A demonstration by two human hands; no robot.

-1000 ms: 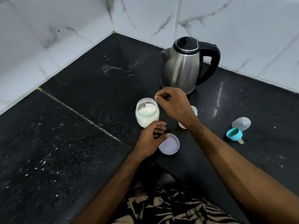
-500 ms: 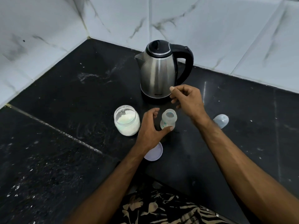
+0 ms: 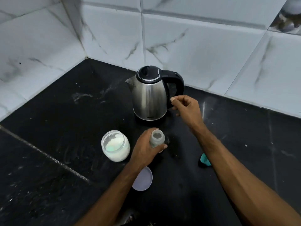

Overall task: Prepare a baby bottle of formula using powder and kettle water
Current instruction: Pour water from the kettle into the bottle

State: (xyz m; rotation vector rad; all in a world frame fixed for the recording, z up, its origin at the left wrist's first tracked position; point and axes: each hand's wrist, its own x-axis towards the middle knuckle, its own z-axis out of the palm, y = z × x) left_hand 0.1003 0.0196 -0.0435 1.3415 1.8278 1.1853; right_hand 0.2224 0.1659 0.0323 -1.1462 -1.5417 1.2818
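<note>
Nearest the body, on the black speckled stone table (image 3: 48, 185): a flat round lilac lid (image 3: 144, 181), smooth plastic, lying partly under the left forearm. Just right of it, bare dark stone, then a teal plastic piece (image 3: 204, 160) half hidden behind the right forearm; shape not clear.

Farther in, left hand (image 3: 145, 147) curled round a small translucent baby bottle (image 3: 156, 138), thumb and fingers closed on its lower body, mouth open and facing up, standing upright. Beside it to the left, close but not touching the hand, a squat round glass jar (image 3: 116, 146), open-topped, filled with white powder, a pale green shape faintly seen through the powder. Fine pale dust and smears across the stone around the jar; a grout seam running diagonally across the near-left part of the table.

Beyond the bottle, right hand (image 3: 185, 108) loosely curled, fingers partly open, holding nothing, close beside the black curved handle of the kettle (image 3: 149, 97) without clasping it. Brushed steel body, conical, black domed lid shut, spout pointing left, sitting on a black base.

Open stone left of the kettle and to the far right. At the back, glossy white marble-veined wall tiles (image 3: 195, 46) meeting in a corner, closing off the table on two sides.
</note>
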